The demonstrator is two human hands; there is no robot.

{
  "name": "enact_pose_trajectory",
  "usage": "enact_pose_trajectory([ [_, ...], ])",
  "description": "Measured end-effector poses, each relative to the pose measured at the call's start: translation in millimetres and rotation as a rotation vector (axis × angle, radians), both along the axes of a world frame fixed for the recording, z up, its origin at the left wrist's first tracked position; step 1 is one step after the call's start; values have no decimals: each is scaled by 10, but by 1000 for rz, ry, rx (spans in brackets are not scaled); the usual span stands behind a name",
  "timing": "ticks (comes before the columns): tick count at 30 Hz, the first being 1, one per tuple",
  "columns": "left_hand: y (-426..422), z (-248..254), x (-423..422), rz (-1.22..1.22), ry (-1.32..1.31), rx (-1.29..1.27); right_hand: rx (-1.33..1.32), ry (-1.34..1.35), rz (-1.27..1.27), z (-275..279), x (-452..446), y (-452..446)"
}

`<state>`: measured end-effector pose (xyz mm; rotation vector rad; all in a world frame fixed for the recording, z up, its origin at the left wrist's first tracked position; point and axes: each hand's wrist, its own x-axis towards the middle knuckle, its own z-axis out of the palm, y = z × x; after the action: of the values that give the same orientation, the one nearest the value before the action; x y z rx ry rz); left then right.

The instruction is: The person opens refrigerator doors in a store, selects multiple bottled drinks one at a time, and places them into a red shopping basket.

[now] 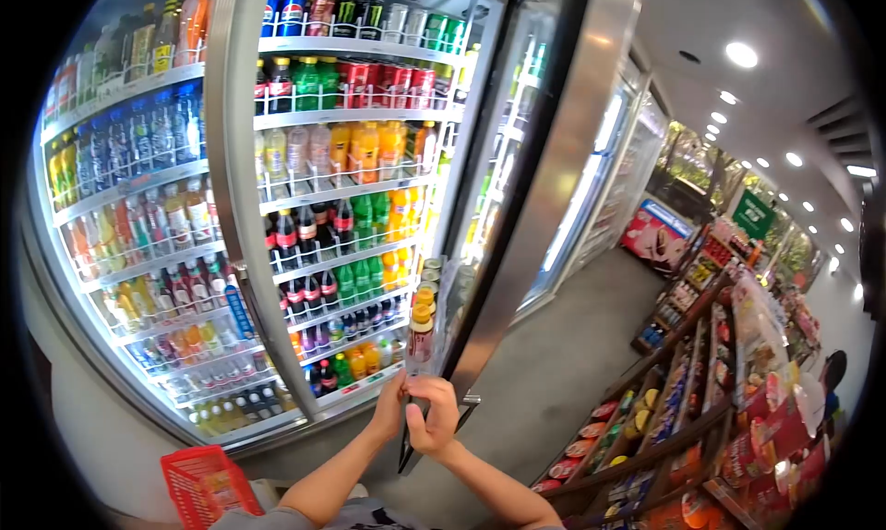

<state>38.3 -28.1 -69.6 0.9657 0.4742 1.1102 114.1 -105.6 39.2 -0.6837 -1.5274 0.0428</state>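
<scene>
Our left grip [391,410] and right grip [436,408] (we cannot tell whether closed) are just below the front bottle [421,336], beside the open door [540,170]; level, steady support should keep the bottle upright.

a shop, lit drinks fridge [229,142] above and left of the fingers [437,389], rows of bottles [286,230] and cans [358,82] inside, packed goods shelves [637,449] to their right, red shopping basket [183,488] to their lower left

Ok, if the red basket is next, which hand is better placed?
Likely the left hand: the red basket sits on that side, while the right hand is farther across, by the fridge door.
</scene>
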Motion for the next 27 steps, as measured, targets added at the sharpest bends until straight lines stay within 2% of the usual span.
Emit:
enact_pose_trajectory([
  [2, -24, -210, 340, -74, -3, -16, -261, 166, 17, -21, 113, -23],
  [4, -121, -34, 606, -192, 27, -50, -274, 193, -50, 65, 244, 45],
  [5, -188, 59, 750, -245, 42, -63, -195, 220, -97, -36, 333, 205],
  [7, -256, 171, 890, -337, 69, -86, -307, 335, -94, 50, 446, 292],
  [9, -193, 173, 887, -404, 102, -113, -337, 400, -89, 31, 554, 461],
  [11, 1, 119, 757, -457, 138, -156, -370, 572, -24, -11, 677, 645],
  [13, 378, -43, 655, -491, 126, -209, -398, 552, -51, -138, 811, 810],
  [14, 620, -152, 595, -461, 95, -206, -418, 539, -60, -195, 838, 991],
  [16, 974, 8, 370, -327, 94, -147, -401, 581, 10, -354, 842, 1365],
  [19, 1552, 104, 76, -175, 79, -137, -567, 673, -4, -581, 726, 2016],
  [23, 2411, 373, -299, 33, 47, -120, -839, 630, 171, -835, 554, 3046],
  [27, 3429, 748, -576, 168, 49, 5, -836, 576, 226, -768, 446, 3926],
])
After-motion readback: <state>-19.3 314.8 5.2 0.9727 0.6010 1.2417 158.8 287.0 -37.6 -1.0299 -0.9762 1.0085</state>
